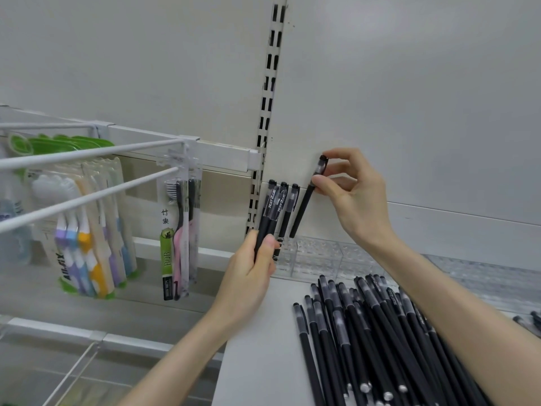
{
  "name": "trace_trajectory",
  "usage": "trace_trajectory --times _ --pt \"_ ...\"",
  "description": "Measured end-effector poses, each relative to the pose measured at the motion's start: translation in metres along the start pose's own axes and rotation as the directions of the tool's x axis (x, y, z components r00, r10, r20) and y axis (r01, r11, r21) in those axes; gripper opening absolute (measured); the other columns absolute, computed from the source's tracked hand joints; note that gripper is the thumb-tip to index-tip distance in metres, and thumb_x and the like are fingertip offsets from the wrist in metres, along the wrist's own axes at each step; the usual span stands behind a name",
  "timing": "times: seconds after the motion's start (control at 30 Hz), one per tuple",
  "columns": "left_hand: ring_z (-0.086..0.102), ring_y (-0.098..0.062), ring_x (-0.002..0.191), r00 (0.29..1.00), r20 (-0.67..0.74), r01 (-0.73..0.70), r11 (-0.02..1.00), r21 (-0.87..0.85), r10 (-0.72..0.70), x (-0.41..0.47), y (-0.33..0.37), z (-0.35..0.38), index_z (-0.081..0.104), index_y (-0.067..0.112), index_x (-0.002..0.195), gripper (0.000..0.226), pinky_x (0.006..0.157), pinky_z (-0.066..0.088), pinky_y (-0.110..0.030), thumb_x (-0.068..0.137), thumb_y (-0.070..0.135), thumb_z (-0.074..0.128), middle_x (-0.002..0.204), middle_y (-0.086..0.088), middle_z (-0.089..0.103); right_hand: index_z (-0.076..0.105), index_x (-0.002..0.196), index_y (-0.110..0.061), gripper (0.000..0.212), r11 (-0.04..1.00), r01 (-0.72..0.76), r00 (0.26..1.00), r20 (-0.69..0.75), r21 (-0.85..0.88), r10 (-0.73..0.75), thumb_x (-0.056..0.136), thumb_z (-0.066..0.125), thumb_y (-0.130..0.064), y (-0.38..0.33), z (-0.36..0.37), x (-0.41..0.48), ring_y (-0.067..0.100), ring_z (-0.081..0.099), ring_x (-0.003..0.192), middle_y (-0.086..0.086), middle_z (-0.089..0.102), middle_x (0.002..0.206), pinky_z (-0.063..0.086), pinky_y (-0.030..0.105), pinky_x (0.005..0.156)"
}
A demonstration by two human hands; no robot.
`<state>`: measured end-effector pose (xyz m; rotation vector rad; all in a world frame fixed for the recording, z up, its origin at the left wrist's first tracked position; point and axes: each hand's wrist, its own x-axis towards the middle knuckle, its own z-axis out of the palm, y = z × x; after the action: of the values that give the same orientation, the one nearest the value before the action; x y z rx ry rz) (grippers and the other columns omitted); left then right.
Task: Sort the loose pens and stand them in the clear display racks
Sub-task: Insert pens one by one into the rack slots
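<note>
My right hand (349,189) pinches a black pen (304,205) by its clear cap, the pen tilted with its lower end just above the clear display rack (319,257) against the back panel. My left hand (253,273) grips two black pens (268,218) upright, left of the rack. A third black pen (285,221) stands in the rack's left end. A heap of several loose black pens (371,332) lies on the white shelf (263,347) in front of the rack, partly hidden by my right forearm.
White wire hooks (87,153) jut out at the left, hung with packs of toothbrushes (87,235) and a BQB toothbrush pack (178,230). A slotted upright (268,112) runs up the back panel. More clear rack (483,276) stretches to the right.
</note>
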<state>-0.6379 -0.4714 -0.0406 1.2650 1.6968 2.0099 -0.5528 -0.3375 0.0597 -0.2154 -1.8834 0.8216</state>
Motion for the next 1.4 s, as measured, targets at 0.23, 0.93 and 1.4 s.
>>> trace_trajectory --times 0.23,0.93,1.4 --pt "0.027 -0.008 0.042 0.998 -0.041 0.048 0.997 -0.066 -0.05 0.003 -0.002 0.0 0.051 0.012 0.088 0.026 0.04 0.024 -0.02 0.1 0.031 0.036 0.051 0.008 0.034 0.056 0.097 -0.031 0.035 1.0 -0.01 0.998 0.054 -0.024 0.011 0.083 0.068 -0.002 0.008 0.004 -0.005 0.02 0.07 0.076 0.0 0.063 0.08 0.058 0.032 0.075" --pt "0.03 -0.003 0.044 0.997 0.073 -0.006 0.999 -0.039 0.008 0.0 0.002 0.001 0.049 0.008 0.092 0.028 0.045 0.026 -0.016 0.099 0.032 0.036 0.049 0.014 0.039 0.063 0.109 -0.019 0.022 0.985 -0.035 0.992 0.113 -0.171 0.055 0.088 0.065 -0.017 0.007 0.004 -0.027 0.012 0.068 0.068 -0.001 0.069 0.079 0.057 0.033 0.071" --pt "0.04 -0.013 0.052 0.984 0.168 -0.076 0.994 0.08 0.062 -0.004 0.002 0.001 0.045 0.012 0.083 0.032 0.053 0.032 -0.027 0.099 0.038 0.036 0.06 0.005 0.047 0.062 0.108 -0.019 0.031 0.951 -0.22 0.968 0.167 0.218 0.186 0.086 0.062 0.002 -0.015 -0.008 -0.034 0.018 0.071 0.074 0.013 0.067 0.086 0.058 0.027 0.071"
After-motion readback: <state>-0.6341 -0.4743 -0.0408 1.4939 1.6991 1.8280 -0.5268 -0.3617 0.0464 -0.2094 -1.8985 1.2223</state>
